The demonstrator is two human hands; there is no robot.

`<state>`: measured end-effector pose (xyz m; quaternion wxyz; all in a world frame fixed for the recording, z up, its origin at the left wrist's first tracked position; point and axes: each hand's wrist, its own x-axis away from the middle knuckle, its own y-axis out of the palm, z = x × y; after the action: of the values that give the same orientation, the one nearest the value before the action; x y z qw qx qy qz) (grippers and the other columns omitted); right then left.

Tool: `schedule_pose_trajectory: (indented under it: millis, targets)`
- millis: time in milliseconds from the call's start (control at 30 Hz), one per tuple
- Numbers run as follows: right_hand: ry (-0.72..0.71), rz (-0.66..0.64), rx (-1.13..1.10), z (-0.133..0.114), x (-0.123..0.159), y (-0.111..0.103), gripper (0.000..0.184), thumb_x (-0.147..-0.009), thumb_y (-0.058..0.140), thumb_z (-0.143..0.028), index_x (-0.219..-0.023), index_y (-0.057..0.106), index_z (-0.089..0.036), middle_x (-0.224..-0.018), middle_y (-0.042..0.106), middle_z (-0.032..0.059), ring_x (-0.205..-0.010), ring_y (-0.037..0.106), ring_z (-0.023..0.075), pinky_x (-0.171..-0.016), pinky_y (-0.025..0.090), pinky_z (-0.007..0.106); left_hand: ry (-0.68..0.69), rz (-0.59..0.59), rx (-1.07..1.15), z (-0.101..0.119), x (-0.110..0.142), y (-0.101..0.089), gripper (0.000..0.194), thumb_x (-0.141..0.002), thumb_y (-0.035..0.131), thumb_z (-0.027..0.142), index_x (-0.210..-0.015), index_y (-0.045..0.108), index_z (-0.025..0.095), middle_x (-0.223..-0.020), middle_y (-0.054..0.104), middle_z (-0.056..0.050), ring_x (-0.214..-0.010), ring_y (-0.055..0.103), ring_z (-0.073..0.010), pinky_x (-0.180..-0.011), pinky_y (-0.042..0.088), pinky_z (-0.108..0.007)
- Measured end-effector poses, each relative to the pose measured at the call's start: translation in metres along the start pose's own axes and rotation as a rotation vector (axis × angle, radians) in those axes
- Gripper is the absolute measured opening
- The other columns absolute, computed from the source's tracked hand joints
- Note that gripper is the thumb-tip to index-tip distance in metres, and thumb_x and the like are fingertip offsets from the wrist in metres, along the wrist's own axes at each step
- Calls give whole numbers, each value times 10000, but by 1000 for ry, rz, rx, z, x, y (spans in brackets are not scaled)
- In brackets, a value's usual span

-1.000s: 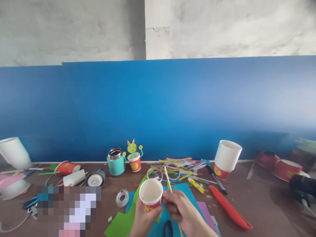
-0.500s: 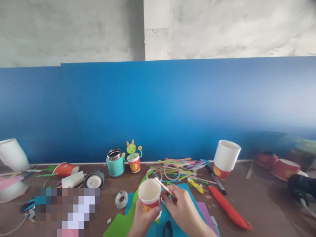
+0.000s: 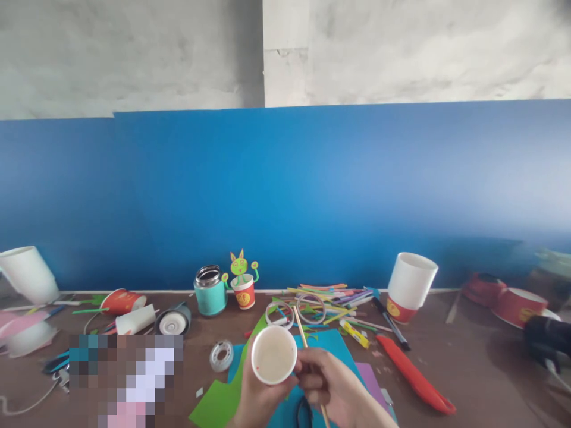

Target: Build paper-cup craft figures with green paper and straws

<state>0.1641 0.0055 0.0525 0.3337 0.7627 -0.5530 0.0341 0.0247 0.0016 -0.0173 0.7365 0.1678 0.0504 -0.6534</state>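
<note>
My left hand (image 3: pixel 261 395) is wrapped round a paper cup (image 3: pixel 273 356), whose open mouth tips toward me and shows a pale inside with a tiny red speck. Close at its right side, my right hand (image 3: pixel 328 380) grips a thin wooden chopstick (image 3: pixel 300 326) that stands nearly upright, its upper end above the cup's rim. Beneath the hands lie blue paper (image 3: pixel 332 342), green paper (image 3: pixel 214 404) and the dark handle of a pair of scissors (image 3: pixel 304 411), partly covered.
Behind stand a teal flask (image 3: pixel 211 294) and a cup with a green paper figure (image 3: pixel 244 292). Coloured strips (image 3: pixel 330 297), tape rolls (image 3: pixel 222 356), a yellow glue stick (image 3: pixel 354 334), a red cutter-like tool (image 3: pixel 414 374) and stacked white cups (image 3: pixel 410 282) surround the hands. A blue partition (image 3: pixel 285 196) closes the back.
The cup has tipped toward me, hiding its red side. The chopstick has swung from a slant at the rim to nearly upright beside the cup, with my right hand slightly lower.
</note>
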Motion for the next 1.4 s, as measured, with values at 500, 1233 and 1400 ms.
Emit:
schedule_pose_trajectory:
  millis: [500,1233,1400]
  targets:
    - [-995,260,1442,1,0,-17,132,-822,494,-152,-806,616,-200,-746,639,41,-671,570,182,-596,347,258,-111,-143,203,-20,-10,-1,563,-573,808,441,-1005,639,122,-934,715,-143,-842,659,-274,-764,523,-345]
    - [132,3,-97,1,-11,-14,202,-520,570,-240,-492,376,-192,-470,324,-89,-386,169,9,-374,40,167,442,63,-331,4,-1,1,544,-565,778,261,-1058,556,201,-957,646,-54,-837,648,-243,-728,554,-340]
    - [-368,117,301,1,-10,-11,58,-553,580,-177,-548,528,-150,-448,400,-72,-438,306,38,-411,176,168,278,12,-204,-1,-2,1,617,-563,793,349,-1096,533,180,-959,673,-71,-830,664,-256,-715,563,-340]
